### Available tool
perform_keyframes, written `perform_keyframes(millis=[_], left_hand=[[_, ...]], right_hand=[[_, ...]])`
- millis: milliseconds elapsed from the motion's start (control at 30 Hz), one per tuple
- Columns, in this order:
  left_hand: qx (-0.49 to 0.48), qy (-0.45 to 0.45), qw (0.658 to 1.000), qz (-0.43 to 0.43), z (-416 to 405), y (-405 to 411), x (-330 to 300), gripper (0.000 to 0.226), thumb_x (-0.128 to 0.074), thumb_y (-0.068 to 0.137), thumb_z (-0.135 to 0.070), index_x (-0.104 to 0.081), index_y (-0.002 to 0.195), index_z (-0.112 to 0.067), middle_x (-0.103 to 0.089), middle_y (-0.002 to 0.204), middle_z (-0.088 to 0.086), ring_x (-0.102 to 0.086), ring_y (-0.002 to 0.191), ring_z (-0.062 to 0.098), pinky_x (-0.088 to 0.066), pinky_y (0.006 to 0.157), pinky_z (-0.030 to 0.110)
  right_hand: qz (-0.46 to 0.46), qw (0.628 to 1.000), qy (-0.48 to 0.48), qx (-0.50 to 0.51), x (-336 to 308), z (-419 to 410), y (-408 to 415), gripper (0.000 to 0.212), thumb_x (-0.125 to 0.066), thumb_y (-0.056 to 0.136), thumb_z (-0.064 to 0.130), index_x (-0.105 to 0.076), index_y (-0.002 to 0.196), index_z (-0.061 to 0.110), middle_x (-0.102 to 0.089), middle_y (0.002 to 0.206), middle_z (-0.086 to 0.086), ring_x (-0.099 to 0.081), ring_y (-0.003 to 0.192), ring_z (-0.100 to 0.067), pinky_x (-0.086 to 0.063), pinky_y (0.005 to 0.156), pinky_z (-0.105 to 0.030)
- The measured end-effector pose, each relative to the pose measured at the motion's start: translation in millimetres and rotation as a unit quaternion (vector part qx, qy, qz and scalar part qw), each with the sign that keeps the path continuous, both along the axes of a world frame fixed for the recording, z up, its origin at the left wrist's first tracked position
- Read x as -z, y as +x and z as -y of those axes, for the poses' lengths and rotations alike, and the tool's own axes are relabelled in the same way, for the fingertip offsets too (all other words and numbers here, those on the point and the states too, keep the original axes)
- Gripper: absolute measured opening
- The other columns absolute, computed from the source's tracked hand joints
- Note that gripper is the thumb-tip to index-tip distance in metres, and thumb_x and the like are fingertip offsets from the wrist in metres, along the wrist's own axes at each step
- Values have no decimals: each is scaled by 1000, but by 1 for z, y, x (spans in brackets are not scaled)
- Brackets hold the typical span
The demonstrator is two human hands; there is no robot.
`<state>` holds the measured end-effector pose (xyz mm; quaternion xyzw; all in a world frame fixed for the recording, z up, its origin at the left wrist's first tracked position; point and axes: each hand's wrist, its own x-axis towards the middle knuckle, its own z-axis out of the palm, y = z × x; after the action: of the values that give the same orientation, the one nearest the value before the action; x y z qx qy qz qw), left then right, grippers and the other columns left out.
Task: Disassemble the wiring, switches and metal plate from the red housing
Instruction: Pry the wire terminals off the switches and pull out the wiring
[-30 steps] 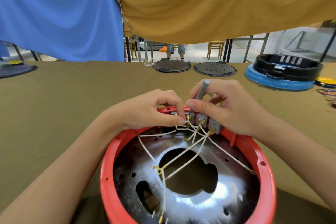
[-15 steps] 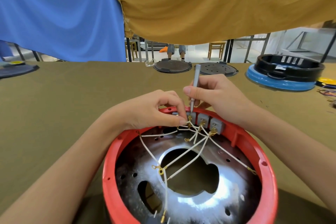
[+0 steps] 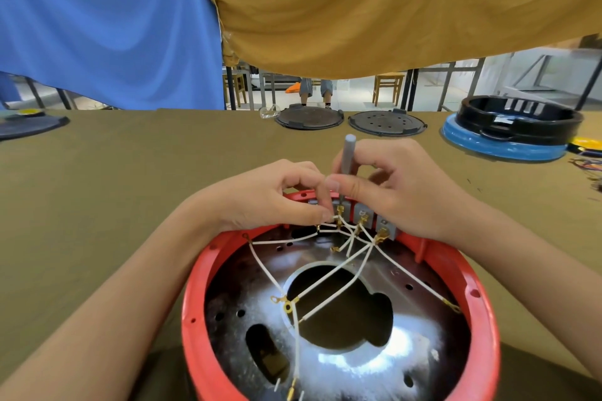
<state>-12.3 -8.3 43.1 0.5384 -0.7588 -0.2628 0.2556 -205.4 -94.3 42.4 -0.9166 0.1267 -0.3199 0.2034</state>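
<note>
The right hand point(image 3: 404, 192) is gripping a slim grey screwdriver point(image 3: 346, 166) upright on the grey switch block point(image 3: 358, 213) in the round red plastic housing point(image 3: 482, 319), while the left hand point(image 3: 270, 195) is pinching thin, floppy white wires point(image 3: 325, 277) near their small brass terminals, likely the firmest hold

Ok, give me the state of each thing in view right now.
Red housing: metal plate inside.
Metal plate: seated, wires across it.
Wires: attached to switches.
Switches: mounted on far wall.
Screwdriver: upright, tip at a terminal.
Right hand: holds screwdriver.
Left hand: pinches a wire.
</note>
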Motion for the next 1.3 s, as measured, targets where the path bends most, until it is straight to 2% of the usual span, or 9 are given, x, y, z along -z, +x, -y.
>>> perform_keyframes(millis=[267, 433, 567, 633, 767, 933, 1100, 1200, 1300], left_hand=[[2, -3, 1000, -9, -1, -1, 0, 4, -71, 85, -34, -71, 82, -33, -61, 116, 3, -61, 111, 22, -42, 105, 48], [3, -8, 1000, -9, 0, -1, 0, 3, -72, 83, -38, -72, 82, -35, -61, 111, -1, -62, 107, 19, -42, 105, 46], [9, -2, 1000, -4, 1, 0, 1, 9, -69, 79, -49, -71, 81, -40, -59, 109, -5, -60, 108, 18, -41, 106, 42], [9, 1, 1000, -2, 1, 0, 1, 11, -68, 79, -49, -71, 82, -39, -58, 110, -6, -60, 107, 17, -42, 105, 41], [7, -4, 1000, -5, 1, 0, 2, 9, -68, 80, -47, -71, 81, -39, -59, 111, -6, -61, 107, 18, -44, 104, 44], [11, -5, 1000, -11, 1, 0, 2, 3, -71, 86, -34, -71, 83, -35, -60, 118, 2, -61, 112, 21, -42, 106, 49], [11, -5, 1000, -4, 1, 2, 1, 2, -71, 86, -34, -73, 87, -34, -59, 115, 0, -57, 116, 15, -35, 112, 46], [13, -5, 1000, -6, 1, 2, 3, 3, -71, 86, -33, -73, 87, -32, -58, 122, 3, -55, 122, 16, -32, 114, 46], [13, 2, 1000, -10, 1, 2, 2, 1, -73, 88, -27, -74, 89, -27, -59, 125, 3, -54, 124, 16, -34, 114, 45]], right_hand=[[23, 995, 100, -1, 0, 4, 6, 17, -65, 95, 24, -71, 86, 11, -69, 77, -5, -64, 72, -19, -52, 75, -38], [36, 975, 219, -1, 0, 8, 12, 23, -64, 95, 22, -68, 90, 0, -64, 70, 2, -60, 64, -8, -54, 70, -28], [14, 965, 260, 33, 2, 12, 14, 33, -64, 94, 33, -67, 87, 2, -63, 69, -3, -58, 71, -24, -50, 89, -55], [15, 962, 270, 37, 4, 11, 14, 32, -63, 95, 33, -66, 85, 2, -61, 67, -2, -57, 70, -24, -50, 89, -55], [49, 976, 213, 13, 3, 5, 10, 20, -62, 96, 25, -67, 82, 11, -63, 68, 0, -59, 64, -13, -53, 72, -36], [39, 998, 52, 17, 1, 0, 5, 22, -62, 95, 31, -69, 86, 12, -68, 77, -5, -63, 73, -20, -49, 71, -42], [-8, 1000, 15, -3, 0, 0, 4, 23, -59, 95, 33, -71, 91, 14, -69, 83, 0, -66, 78, -17, -53, 67, -40], [-18, 1000, 15, -19, -1, 0, 7, 20, -59, 95, 30, -70, 89, 14, -67, 80, 4, -63, 73, -13, -51, 61, -23], [-11, 999, 49, -17, -2, 2, 10, 22, -61, 96, 27, -71, 88, 10, -68, 79, -5, -63, 74, -17, -52, 70, -35]])
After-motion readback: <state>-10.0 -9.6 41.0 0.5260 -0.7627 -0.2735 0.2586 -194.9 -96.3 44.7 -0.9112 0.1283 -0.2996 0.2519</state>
